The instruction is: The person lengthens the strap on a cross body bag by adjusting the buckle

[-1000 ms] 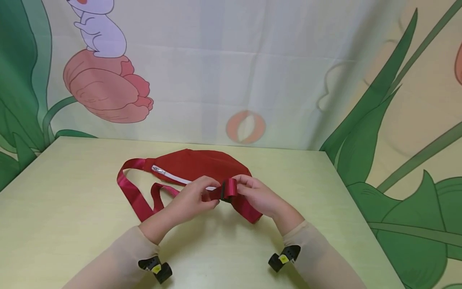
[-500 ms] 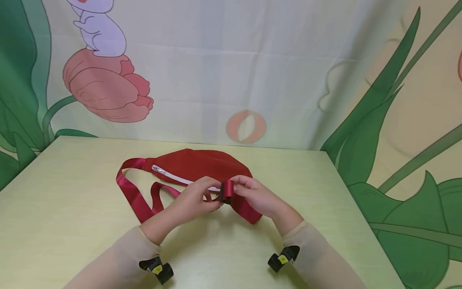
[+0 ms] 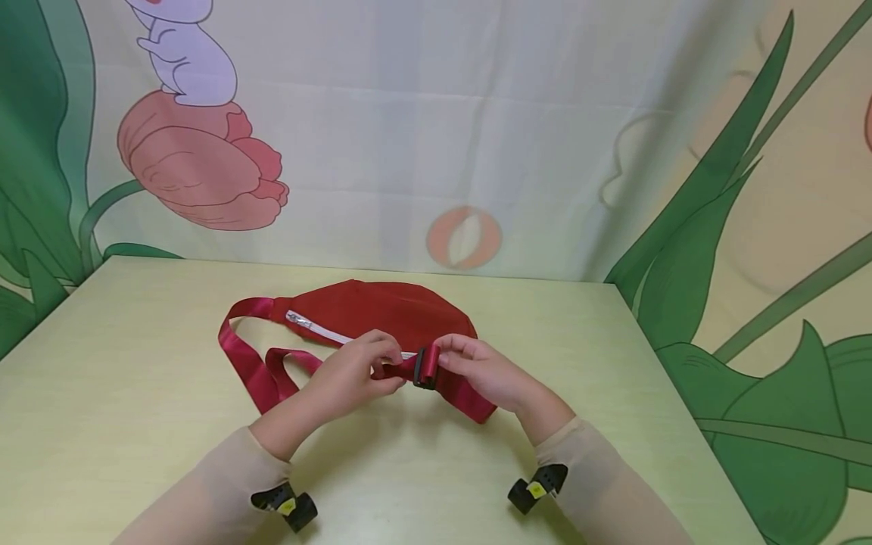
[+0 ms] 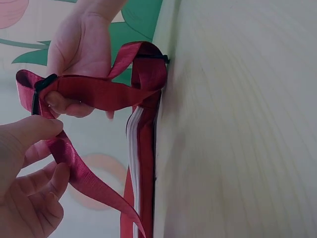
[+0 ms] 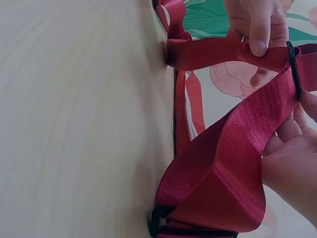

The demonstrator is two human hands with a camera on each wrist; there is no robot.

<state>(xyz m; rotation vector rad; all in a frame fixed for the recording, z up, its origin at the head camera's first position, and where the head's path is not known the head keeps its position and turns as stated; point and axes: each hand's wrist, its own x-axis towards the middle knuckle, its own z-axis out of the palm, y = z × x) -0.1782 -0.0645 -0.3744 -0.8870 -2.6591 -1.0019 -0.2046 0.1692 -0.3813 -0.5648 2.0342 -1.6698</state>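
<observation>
A red waist bag [image 3: 388, 306] with a white zipper [image 3: 327, 331] lies on the table. Its red strap is raised in front, threaded through a black slider buckle [image 3: 419, 369]. My left hand [image 3: 350, 378] pinches the strap just left of the slider, thumb against fingers. My right hand [image 3: 487, 371] holds the short strap loop [image 3: 431, 365] on the slider's right side. In the right wrist view, the strap [image 5: 233, 144] drops in a broad fold from the slider to a second black buckle [image 5: 158, 220] close to the tabletop.
The pale wooden table [image 3: 136, 378] ends at a printed curtain [image 3: 381, 151] behind the bag. A slack strap loop [image 3: 238, 352] spreads left of the bag. Small black cameras sit on both sleeves, the left camera [image 3: 286, 506] and the right camera [image 3: 538, 488].
My left hand has come off the slider and moved slightly left, drawing strap out. The loop by my right hand looks narrower, and the slack strap at left has shifted left.
</observation>
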